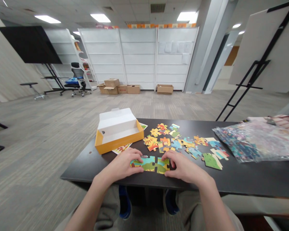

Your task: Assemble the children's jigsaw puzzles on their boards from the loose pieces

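Observation:
Near the table's front edge, my left hand (128, 163) grips a green and blue strip of puzzle pieces (148, 164), fingers on its far edge and thumb on its near edge. My right hand (179, 165) pinches a single green puzzle piece (162, 166) the same way. A narrow dark gap runs between the strip and that piece. Beyond my hands lie several loose puzzle pieces (165, 141) in orange, blue and yellow. A green corner piece (211, 161) lies apart to the right of my right hand.
An open yellow box (119, 144) stands at the left, on top of a printed sheet (122, 149). At the right, a clear plastic bag (257, 141) with colourful contents covers part of the black table (183, 183).

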Action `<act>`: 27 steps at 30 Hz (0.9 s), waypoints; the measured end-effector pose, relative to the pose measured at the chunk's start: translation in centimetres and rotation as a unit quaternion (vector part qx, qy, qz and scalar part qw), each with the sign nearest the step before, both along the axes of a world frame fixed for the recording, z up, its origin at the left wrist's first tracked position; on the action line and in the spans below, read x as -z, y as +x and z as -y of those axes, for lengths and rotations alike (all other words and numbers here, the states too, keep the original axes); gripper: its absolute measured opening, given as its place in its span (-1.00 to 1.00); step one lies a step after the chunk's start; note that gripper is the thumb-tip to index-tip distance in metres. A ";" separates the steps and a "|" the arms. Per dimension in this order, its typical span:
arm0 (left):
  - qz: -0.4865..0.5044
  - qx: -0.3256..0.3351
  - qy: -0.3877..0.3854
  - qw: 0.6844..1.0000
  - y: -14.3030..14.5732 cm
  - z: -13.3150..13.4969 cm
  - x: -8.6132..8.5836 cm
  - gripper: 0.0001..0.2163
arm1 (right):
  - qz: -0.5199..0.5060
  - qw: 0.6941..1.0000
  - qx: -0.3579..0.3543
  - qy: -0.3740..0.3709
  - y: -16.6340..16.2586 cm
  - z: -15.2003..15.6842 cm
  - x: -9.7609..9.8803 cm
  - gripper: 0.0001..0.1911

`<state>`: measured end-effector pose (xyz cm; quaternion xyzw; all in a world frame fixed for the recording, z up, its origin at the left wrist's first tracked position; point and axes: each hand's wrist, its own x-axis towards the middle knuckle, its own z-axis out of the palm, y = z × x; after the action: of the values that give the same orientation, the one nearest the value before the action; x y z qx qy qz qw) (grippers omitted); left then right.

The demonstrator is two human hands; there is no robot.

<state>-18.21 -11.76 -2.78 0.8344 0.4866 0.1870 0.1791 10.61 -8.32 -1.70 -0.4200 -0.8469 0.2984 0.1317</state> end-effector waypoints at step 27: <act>0.010 0.033 -0.006 0.999 4.4 -0.3 -0.9 -0.62 | -0.097 0.992 0.071 0.033 3.9 -1.1 -0.4 -0.74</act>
<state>-13.81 -11.44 -1.92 0.8472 0.4577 0.1863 0.1949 14.49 -7.21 -1.30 -0.4435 -0.8076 0.2997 0.2475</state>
